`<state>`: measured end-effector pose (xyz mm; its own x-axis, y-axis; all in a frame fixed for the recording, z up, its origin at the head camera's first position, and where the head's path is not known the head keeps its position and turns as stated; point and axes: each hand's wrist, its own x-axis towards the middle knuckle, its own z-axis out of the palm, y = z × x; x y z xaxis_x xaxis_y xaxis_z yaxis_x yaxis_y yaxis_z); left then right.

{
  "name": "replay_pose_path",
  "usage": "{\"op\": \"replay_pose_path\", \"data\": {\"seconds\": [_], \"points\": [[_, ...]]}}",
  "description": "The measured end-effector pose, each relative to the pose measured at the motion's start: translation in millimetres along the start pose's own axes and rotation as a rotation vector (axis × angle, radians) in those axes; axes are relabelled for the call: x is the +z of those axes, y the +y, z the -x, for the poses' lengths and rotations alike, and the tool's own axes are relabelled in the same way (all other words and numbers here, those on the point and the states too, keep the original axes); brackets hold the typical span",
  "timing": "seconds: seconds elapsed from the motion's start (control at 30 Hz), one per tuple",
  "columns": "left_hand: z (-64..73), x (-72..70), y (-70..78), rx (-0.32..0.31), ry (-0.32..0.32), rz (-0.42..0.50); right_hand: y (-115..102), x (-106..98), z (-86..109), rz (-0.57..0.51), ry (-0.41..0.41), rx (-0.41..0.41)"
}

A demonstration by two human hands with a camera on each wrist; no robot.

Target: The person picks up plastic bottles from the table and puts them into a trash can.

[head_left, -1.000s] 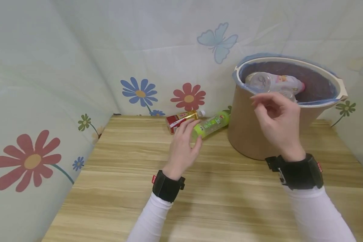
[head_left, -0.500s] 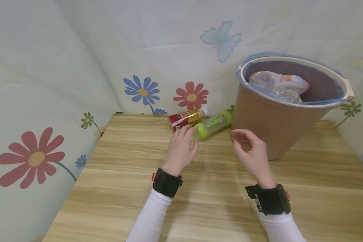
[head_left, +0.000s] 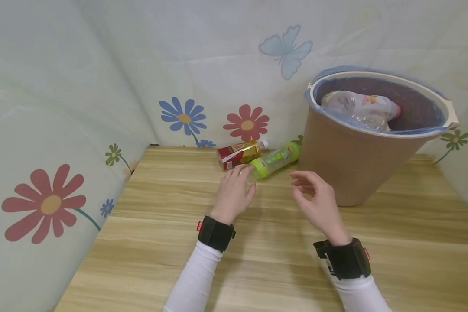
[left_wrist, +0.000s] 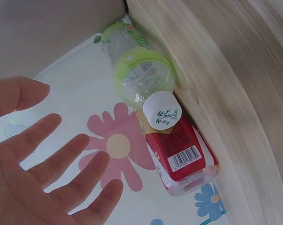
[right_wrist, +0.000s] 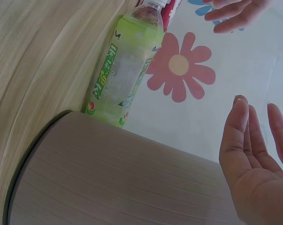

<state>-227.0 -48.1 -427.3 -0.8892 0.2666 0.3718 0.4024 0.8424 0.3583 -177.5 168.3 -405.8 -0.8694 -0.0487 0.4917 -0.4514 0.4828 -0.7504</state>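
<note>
A green-labelled drink bottle (head_left: 277,159) lies on its side on the wooden table, its base end by the bin. My left hand (head_left: 234,193) is over its near, capped end, fingers spread and holding nothing. The left wrist view shows those fingers (left_wrist: 71,164) apart from the bottle's white cap (left_wrist: 162,110). A bottle with a red and gold label (head_left: 239,154) lies just behind, along the wall. Between the green bottle and the bin's front, my right hand (head_left: 319,204) hovers above the table, fingers loosely bent with nothing in them.
The tall brown bin (head_left: 335,169) stands at the back right, lined with a blue bag (head_left: 320,113). Inside lie clear empty bottles, one with a pink cap (head_left: 396,111). A flower-printed white sheet (head_left: 203,56) closes off the back and sides of the table (head_left: 171,203).
My right hand has come down and left from in front of the bin's rim toward the green bottle. The left hand stays by the bottle's capped end. The view has shifted slightly.
</note>
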Motion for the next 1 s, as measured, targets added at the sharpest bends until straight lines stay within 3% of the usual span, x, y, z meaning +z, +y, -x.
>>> {"op": "replay_pose_path", "data": {"seconds": [0.1, 0.27, 0.53, 0.63, 0.8, 1.0], "points": [[-2.8, 3.0, -1.4, 0.005, -0.008, -0.004, 0.1, -2.4, -0.7, 0.0, 0.001, 0.003], [-13.6, 11.9, -2.1, 0.012, -0.072, -0.048, -0.2, -5.0, -1.8, 0.011, 0.005, 0.005], [-42.7, 32.4, 3.6, 0.025, -0.128, -0.208, -2.3, -5.6, -2.5, -0.001, 0.009, 0.005], [-53.1, 37.8, 4.9, 0.0, -0.157, -0.25, -3.6, -5.3, -2.6, 0.001, 0.005, 0.005], [-66.9, 44.9, 3.6, -0.076, -0.228, -0.241, -3.5, -5.5, -1.5, -0.003, -0.001, 0.005], [-73.3, 55.3, -1.2, -0.112, -0.265, -0.246, -3.0, -8.1, -1.1, -0.006, 0.001, 0.005]]}}
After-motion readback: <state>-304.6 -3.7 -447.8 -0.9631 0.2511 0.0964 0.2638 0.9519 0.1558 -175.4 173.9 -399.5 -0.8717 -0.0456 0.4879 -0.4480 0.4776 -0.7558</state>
